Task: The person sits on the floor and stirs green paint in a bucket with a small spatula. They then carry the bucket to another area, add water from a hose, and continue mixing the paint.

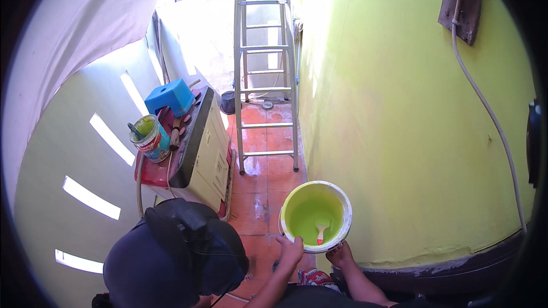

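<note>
A white-rimmed bucket (345,239) with light green paint inside is held up in front of me, low and right of centre. A small paintbrush (321,232) with a pale handle and red tip lies inside it, against the near wall. My left hand (291,248) grips the bucket's near left rim. My right hand (340,255) is closed around the lower edge at the near right, its fingertips partly hidden by the bucket.
Another person in a dark cap (165,256) is close at my left. Beyond stands a washing machine (200,159) bearing a paint pail (153,140) and a blue stool (170,98). An aluminium ladder (267,125) stands on red tiles (251,185). The green wall (394,137) carries a cable (485,102).
</note>
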A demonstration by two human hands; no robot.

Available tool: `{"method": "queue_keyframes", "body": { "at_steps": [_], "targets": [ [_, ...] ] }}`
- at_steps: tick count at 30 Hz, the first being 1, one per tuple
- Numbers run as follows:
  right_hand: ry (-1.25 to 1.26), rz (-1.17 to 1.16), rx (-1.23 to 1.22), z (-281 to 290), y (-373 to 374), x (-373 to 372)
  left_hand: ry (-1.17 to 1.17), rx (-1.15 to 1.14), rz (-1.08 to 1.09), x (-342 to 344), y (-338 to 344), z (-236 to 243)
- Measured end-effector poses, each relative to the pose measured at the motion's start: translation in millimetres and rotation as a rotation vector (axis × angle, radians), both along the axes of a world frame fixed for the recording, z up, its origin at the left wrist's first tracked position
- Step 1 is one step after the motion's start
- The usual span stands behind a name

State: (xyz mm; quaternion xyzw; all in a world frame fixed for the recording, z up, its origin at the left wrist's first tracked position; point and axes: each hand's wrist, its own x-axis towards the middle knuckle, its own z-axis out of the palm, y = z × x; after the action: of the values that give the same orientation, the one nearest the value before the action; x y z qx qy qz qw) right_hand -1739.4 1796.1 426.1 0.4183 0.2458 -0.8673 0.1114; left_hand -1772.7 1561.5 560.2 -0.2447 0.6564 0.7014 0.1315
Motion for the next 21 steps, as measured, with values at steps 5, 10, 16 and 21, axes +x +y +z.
{"method": "queue_keyframes", "body": {
  "at_steps": [5,10,16,21],
  "targets": [
    [-0.114,0.105,0.055,-12.5,12.0,-53.9,0.085,0.030,0.145,-32.9,-13.5,19.2],
    [-0.254,0.194,0.042,-49.6,28.6,-101.4,-0.024,0.028,0.260,-75.3,-23.8,21.1],
    [-0.369,0.358,0.118,-81.9,32.9,-180.9,-0.105,0.079,0.402,-160.9,-44.8,27.3],
    [-0.336,0.398,0.120,-91.0,42.2,-258.6,-0.171,0.199,0.537,-231.7,-61.7,29.4]
  ]
}}
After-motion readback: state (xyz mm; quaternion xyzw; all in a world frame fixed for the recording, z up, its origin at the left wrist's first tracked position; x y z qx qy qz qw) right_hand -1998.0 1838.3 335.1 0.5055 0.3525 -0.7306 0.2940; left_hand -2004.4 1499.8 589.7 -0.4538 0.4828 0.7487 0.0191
